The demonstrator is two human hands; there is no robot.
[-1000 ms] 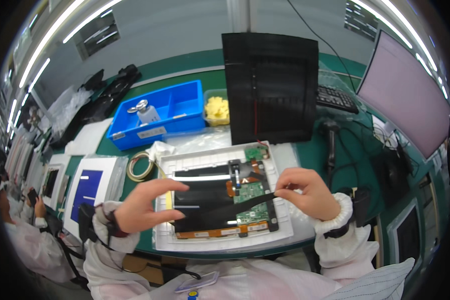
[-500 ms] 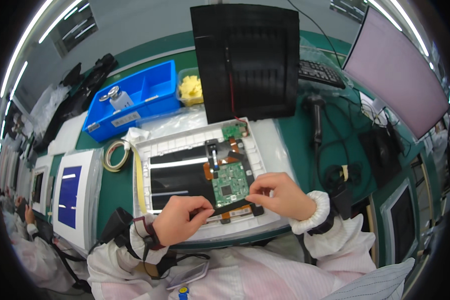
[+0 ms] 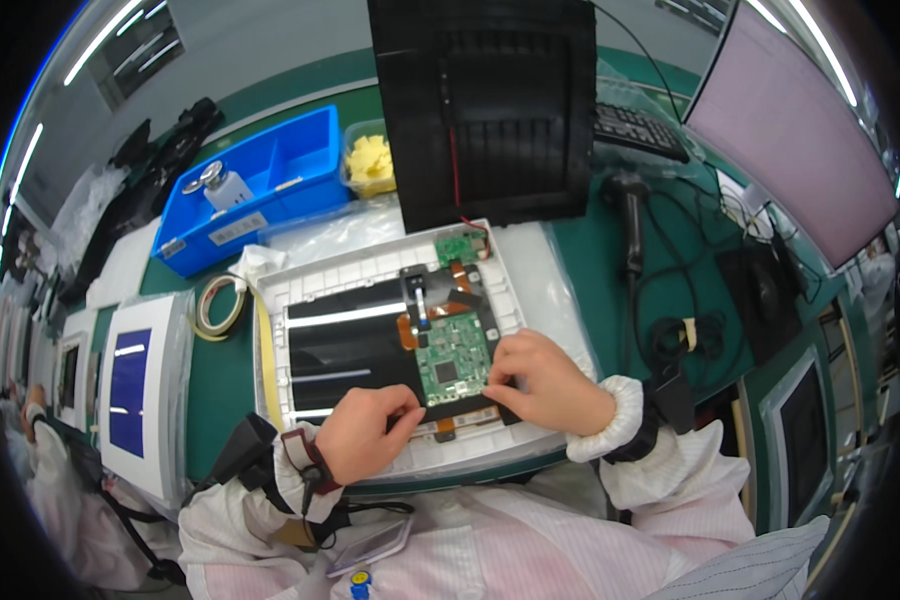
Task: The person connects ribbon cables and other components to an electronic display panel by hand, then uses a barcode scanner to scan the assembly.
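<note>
A white-framed display panel (image 3: 275, 350) lies face down before me with its electronics exposed. On it sits a green circuit board (image 3: 452, 360), joined by orange flat cables (image 3: 407, 332). Along the board's near edge runs a narrow black strip (image 3: 456, 409), which looks like tape. My left hand (image 3: 368, 432) pinches at its left end, thumb and forefinger together. At the right end, by the board's near right corner, the fingertips of my right hand (image 3: 535, 383) are also pinched. Both sets of fingers hide the strip's ends. It lies close to the panel; whether it touches, I cannot tell.
Behind the panel stands a black back cover (image 3: 485, 120), linked by a red wire. A blue divided bin (image 3: 270, 190), tape rolls (image 3: 220, 306) and a white-framed panel (image 3: 130, 390) are leftward. To the right are a handheld scanner (image 3: 627, 225), coiled cables and a monitor (image 3: 790, 135).
Both hands have shifted slightly and sit closer to the board's near edge, still pinching the strip. The whole view has moved a little, so the panel appears higher and further left.
</note>
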